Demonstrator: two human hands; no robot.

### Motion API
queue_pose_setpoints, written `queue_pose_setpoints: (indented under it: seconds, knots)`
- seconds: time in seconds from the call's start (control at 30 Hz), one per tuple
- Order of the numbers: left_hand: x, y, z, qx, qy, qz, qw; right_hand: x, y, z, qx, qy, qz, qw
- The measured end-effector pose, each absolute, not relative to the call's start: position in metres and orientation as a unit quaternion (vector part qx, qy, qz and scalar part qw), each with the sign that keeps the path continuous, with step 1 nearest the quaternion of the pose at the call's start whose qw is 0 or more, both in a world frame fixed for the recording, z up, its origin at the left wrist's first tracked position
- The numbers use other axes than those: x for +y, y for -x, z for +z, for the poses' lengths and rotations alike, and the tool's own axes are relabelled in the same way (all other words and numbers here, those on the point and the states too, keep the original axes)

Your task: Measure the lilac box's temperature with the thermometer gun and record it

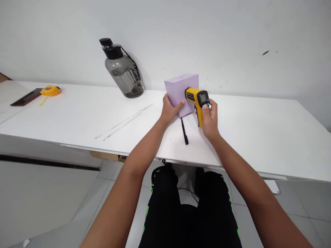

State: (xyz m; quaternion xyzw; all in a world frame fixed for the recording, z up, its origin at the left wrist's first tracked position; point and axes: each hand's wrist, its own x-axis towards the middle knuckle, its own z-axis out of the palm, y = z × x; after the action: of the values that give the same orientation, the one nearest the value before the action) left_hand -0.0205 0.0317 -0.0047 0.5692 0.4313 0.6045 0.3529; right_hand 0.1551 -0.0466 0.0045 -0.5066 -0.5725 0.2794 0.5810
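Note:
A light purple box stands on the white table, and my left hand grips its left side, thumb across the front face. In my right hand is a yellow and black infrared thermometer, its small grey screen facing me. My right thumb lies by the blue buttons below that screen. The thermometer's nose points at the box's front face; whether it touches I cannot tell. A black pen lies on the table just in front of the box.
A grey water bottle with a black lid stands left of the box, near the wall. Further left lie a yellow tape measure and a dark flat object. The white table's front edge runs above my knees.

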Motion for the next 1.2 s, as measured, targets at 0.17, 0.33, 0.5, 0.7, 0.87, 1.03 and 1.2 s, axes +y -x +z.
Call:
queue_pose_setpoints:
  seconds: [0.17,0.33,0.5,0.7,0.87,1.03,1.2]
  knots:
    - [0.032,0.021,-0.005,0.431,-0.563,0.603,0.364,-0.046,-0.155,0.004,-0.567,0.505,0.273,0.591]
    - [0.034,0.021,-0.006,0.429,-0.563,0.602,0.369,-0.043,-0.156,0.001,-0.578,0.504,0.265,0.585]
    - [0.036,0.021,-0.009,0.43,-0.569,0.599,0.363,-0.043,-0.157,0.0,-0.579,0.498,0.266,0.588]
    - [0.037,0.022,-0.01,0.43,-0.582,0.594,0.352,-0.046,-0.157,0.005,-0.596,0.493,0.273,0.572]
    - [0.037,0.022,-0.01,0.428,-0.573,0.6,0.358,-0.048,-0.155,0.009,-0.59,0.46,0.286,0.599]
    - [0.039,0.022,-0.012,0.432,-0.582,0.597,0.344,-0.043,-0.158,0.004,-0.592,0.435,0.307,0.605]
    - [0.042,0.023,-0.014,0.441,-0.591,0.587,0.336,-0.036,-0.162,-0.005,-0.597,0.388,0.32,0.625]
